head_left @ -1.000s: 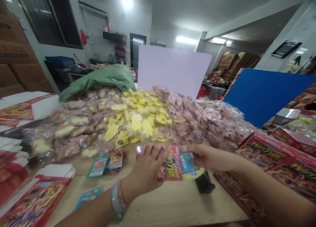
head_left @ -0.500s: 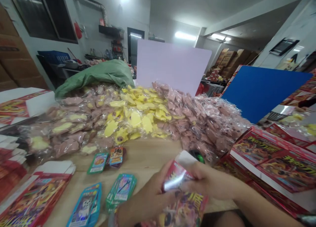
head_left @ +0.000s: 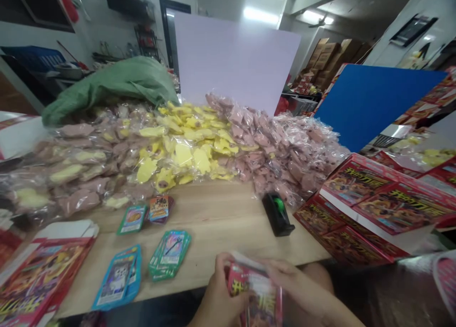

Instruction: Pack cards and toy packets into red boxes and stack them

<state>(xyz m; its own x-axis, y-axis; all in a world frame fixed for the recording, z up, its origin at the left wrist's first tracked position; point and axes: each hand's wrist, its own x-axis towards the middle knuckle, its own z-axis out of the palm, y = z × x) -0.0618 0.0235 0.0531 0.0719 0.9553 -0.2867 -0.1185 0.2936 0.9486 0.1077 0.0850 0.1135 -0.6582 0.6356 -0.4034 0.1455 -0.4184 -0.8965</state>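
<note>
My left hand (head_left: 218,296) and my right hand (head_left: 292,286) are both closed on a small red printed box (head_left: 254,294) at the bottom of the view, just over the near edge of the wooden table (head_left: 213,222). The box's white flap shows at its top. Stacks of cards lie to the left of my hands: a green stack (head_left: 170,254), a blue stack (head_left: 117,278), and two smaller stacks (head_left: 146,214) farther back.
A black tape dispenser (head_left: 277,214) stands right of centre. A large heap of bagged yellow and pink toys (head_left: 185,151) fills the table's far side. Red boxes are stacked at right (head_left: 374,199), flat red cartons at left (head_left: 39,275). White and blue boards stand behind.
My hands have drawn the red box back from mid-table to the near edge, close to my body. The view has tilted down, and the tape dispenser now stands uncovered.
</note>
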